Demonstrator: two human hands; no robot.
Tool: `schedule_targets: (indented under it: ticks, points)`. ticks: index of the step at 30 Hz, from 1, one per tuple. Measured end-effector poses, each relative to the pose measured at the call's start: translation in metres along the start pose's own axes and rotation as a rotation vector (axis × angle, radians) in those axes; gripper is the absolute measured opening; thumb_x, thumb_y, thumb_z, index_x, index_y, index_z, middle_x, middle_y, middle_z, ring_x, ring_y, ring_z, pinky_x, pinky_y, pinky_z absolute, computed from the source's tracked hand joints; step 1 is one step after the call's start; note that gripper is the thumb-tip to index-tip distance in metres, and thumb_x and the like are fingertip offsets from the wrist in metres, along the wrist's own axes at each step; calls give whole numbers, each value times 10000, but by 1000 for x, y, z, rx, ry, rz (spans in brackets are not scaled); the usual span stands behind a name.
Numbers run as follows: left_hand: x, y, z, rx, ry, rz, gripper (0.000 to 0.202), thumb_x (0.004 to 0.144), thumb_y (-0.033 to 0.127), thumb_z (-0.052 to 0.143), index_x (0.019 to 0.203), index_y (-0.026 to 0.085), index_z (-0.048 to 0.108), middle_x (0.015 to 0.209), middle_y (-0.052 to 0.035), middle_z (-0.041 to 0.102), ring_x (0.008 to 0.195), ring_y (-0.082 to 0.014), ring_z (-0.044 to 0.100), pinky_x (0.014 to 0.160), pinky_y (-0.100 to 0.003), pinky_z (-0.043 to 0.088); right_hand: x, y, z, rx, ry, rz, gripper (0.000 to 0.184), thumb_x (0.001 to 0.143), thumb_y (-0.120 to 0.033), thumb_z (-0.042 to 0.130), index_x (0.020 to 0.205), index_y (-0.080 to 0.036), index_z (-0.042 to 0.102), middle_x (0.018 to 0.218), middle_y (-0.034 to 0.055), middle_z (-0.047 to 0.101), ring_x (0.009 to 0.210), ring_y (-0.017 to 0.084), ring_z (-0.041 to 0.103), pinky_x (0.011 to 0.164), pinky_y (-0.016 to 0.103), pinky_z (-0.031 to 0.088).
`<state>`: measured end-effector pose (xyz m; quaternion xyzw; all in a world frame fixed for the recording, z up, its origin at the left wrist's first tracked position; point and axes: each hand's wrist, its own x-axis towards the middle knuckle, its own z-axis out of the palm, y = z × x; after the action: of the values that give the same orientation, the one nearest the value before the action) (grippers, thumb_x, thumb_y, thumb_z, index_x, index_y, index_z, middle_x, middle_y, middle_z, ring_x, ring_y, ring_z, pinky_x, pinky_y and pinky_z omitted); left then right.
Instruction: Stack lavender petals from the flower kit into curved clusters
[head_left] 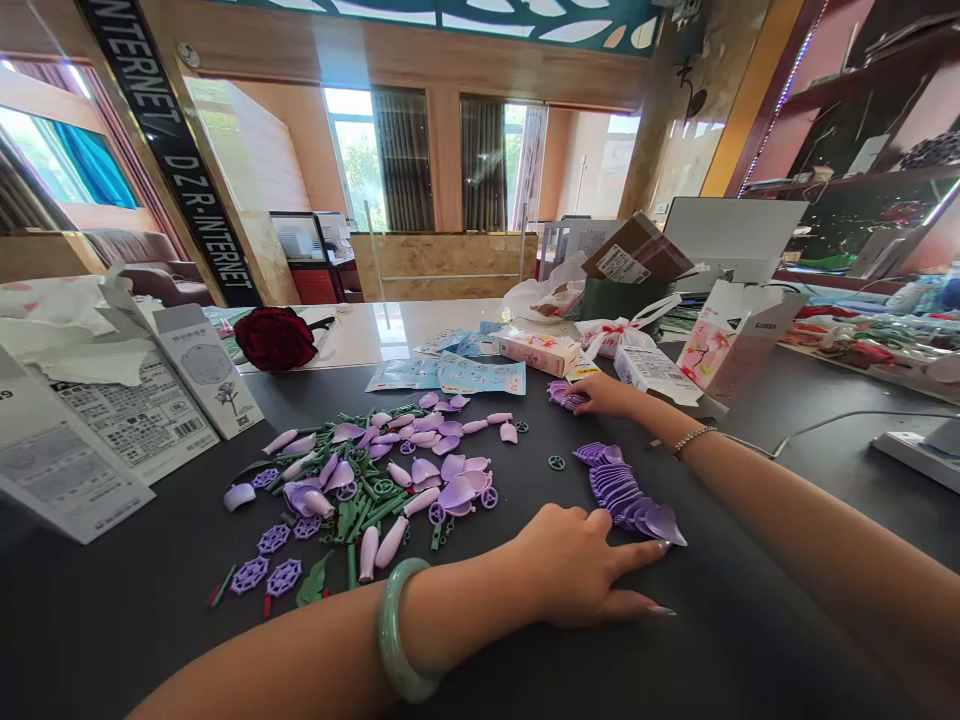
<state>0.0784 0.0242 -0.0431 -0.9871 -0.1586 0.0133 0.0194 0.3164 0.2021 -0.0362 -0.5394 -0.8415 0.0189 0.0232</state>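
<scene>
My left hand (pixel 574 565), with a green bangle on the wrist, rests low over the dark table. Its index finger is stretched out and touches the near end of an overlapping row of purple plastic petals (pixel 626 495); the thumb points away beside it. Farther off, my right hand (pixel 604 395) has its fingers closed on a small stack of purple petals (pixel 561 394). Left of both hands lies a loose pile of toy-flower parts: lilac petals (pixel 457 490), pale pink tapered pieces (pixel 391 542), green stems (pixel 367 500) and purple web-like rings (pixel 283 577).
Opened white boxes (pixel 187 360) stand at the left, near a dark red rose (pixel 275 338). Blue printed sheets (pixel 480 373) and a pink box (pixel 536 350) lie behind the pile. More boxes (pixel 731 340) and a power strip (pixel 919 455) are at the right.
</scene>
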Motion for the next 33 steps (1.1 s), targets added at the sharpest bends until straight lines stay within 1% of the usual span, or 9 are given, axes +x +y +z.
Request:
schedule_targets:
  ticks: [3, 6, 9, 12, 15, 19, 25, 29, 33]
  points:
    - [0, 0, 1, 6, 20, -1, 633, 942, 635, 133, 1472, 332, 296, 1094, -119, 606, 837, -258, 645, 623, -333, 493, 1, 2, -14, -51, -38, 10, 265, 926, -355, 566, 1120, -183, 617, 1159, 71, 627, 990, 201, 617, 868, 420, 512]
    - [1, 0, 1, 5, 4, -3, 633, 941, 638, 136, 1475, 334, 289, 1110, -118, 602, 847, -263, 646, 619, -338, 497, 4, 4, -30, -73, -19, 15, 264, 916, -350, 582, 1115, -183, 629, 1155, 70, 640, 1029, 214, 610, 918, 449, 481]
    - [1, 0, 1, -1, 7, -5, 636, 938, 644, 137, 1473, 337, 290, 1095, -110, 605, 835, -258, 645, 620, -341, 500, 9, 3, -36, -68, 6, 6, 268, 875, -288, 636, 1121, -183, 646, 1137, 81, 661, 1047, 224, 608, 943, 443, 459]
    - [1, -1, -1, -8, 7, -7, 643, 933, 654, 147, 1475, 338, 286, 1085, -109, 608, 832, -255, 644, 619, -337, 499, 15, -1, -30, -55, 10, -6, 278, 857, -277, 656, 1116, -177, 652, 1120, 79, 670, 1042, 227, 610, 944, 444, 456]
    - [0, -1, -3, -13, -16, 1, 644, 938, 643, 156, 1480, 319, 281, 1099, -118, 605, 851, -265, 645, 633, -350, 505, 21, -4, -19, -39, 1, -14, 265, 903, -332, 603, 1116, -177, 633, 1142, 70, 647, 1034, 216, 610, 926, 455, 475]
    - [1, -1, -2, -22, -13, 7, 643, 938, 644, 162, 1478, 318, 285, 1125, -120, 599, 866, -270, 647, 646, -359, 509, 24, -4, -8, -7, -9, -20, 258, 921, -334, 579, 1123, -179, 619, 1156, 73, 631, 1020, 206, 612, 890, 435, 503]
    - [3, -2, 3, -27, -6, -4, 634, 938, 642, 168, 1473, 327, 292, 1102, -122, 606, 845, -264, 648, 634, -352, 501, 23, -2, -6, 26, 10, -21, 262, 909, -326, 597, 1118, -169, 621, 1142, 72, 639, 1019, 208, 615, 896, 444, 498]
    - [2, -2, 4, -34, 11, -2, 628, 939, 640, 179, 1471, 327, 295, 1101, -116, 602, 847, -261, 647, 638, -348, 500, 22, -1, -10, 47, 38, -22, 256, 833, -246, 671, 1082, -187, 672, 1063, 61, 693, 976, 205, 636, 902, 410, 489]
    - [2, -2, 2, -41, -6, -12, 619, 939, 642, 194, 1468, 336, 296, 1126, -109, 596, 882, -267, 643, 647, -358, 509, 21, -1, -11, 63, 65, -19, 367, 735, -145, 694, 1090, -236, 715, 1034, 46, 728, 955, 215, 645, 883, 341, 480]
